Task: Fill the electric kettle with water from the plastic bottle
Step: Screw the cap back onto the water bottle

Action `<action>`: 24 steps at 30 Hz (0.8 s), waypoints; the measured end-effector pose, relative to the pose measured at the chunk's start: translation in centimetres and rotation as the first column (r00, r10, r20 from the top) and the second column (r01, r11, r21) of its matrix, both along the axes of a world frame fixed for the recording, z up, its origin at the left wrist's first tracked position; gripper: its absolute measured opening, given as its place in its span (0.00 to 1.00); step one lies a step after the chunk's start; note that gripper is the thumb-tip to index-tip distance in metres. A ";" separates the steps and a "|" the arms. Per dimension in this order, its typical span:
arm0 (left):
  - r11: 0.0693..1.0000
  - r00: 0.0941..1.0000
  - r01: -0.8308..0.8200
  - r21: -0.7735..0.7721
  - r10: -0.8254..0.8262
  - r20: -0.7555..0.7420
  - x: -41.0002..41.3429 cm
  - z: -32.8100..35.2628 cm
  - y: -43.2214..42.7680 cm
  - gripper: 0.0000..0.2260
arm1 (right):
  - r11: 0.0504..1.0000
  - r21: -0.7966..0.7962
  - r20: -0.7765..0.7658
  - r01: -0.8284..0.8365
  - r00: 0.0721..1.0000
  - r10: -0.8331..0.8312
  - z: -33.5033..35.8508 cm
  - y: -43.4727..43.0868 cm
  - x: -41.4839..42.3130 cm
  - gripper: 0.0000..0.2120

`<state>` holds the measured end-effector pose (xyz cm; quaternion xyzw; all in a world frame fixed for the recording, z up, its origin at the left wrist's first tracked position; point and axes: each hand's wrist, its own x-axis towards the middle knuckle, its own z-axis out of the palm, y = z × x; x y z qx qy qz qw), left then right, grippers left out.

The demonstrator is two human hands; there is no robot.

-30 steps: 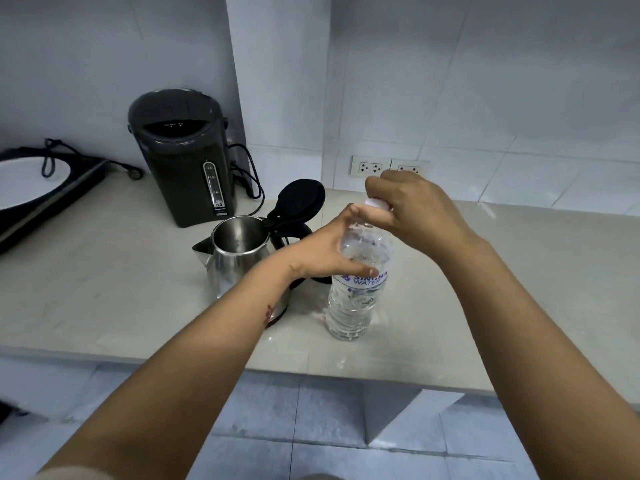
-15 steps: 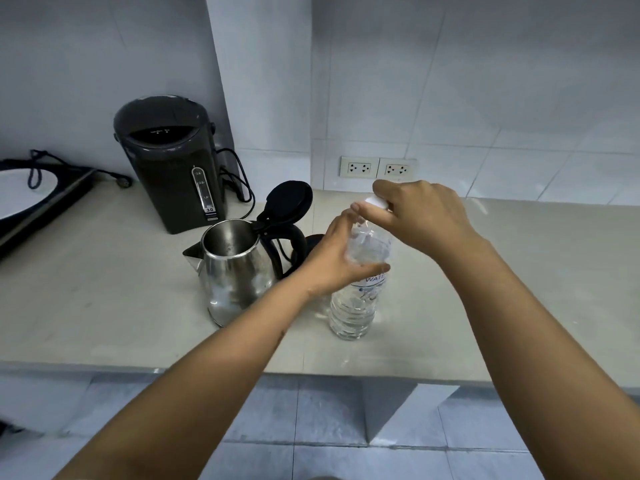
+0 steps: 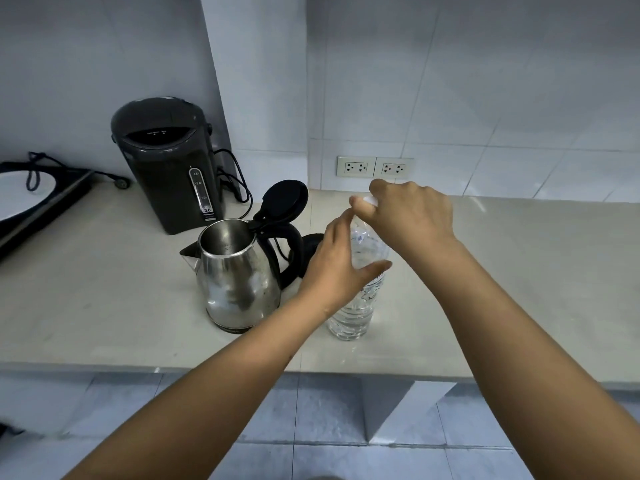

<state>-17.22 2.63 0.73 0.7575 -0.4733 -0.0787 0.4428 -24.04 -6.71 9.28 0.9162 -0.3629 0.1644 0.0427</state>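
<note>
Right hand (image 3: 412, 216) pinches cap (image 3: 367, 200); left hand (image 3: 337, 268) wraps bottle (image 3: 353, 317), frame centre. Risk: squeezing soft bottle once uncapped spurts water over table (image 3: 104, 271), missing kettle (image 3: 239, 278).

Tabletop (image 3: 104, 289): pale stone. On it stood a steel electric kettle (image 3: 239, 282), lid open; a plastic bottle (image 3: 353, 317), upright, just right of it; a black kettle base (image 3: 311, 242) behind; a dark water dispenser (image 3: 166, 168) at back left; a black cooktop (image 3: 41, 202) at far left.
</note>
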 end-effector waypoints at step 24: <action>0.985 0.934 -0.056 0.166 -0.008 0.357 0.4 -3.4 0.8 0.47 | 0.819 0.484 0.746 -0.309 0.635 -0.201 -6.2 1.6 -1.0 0.12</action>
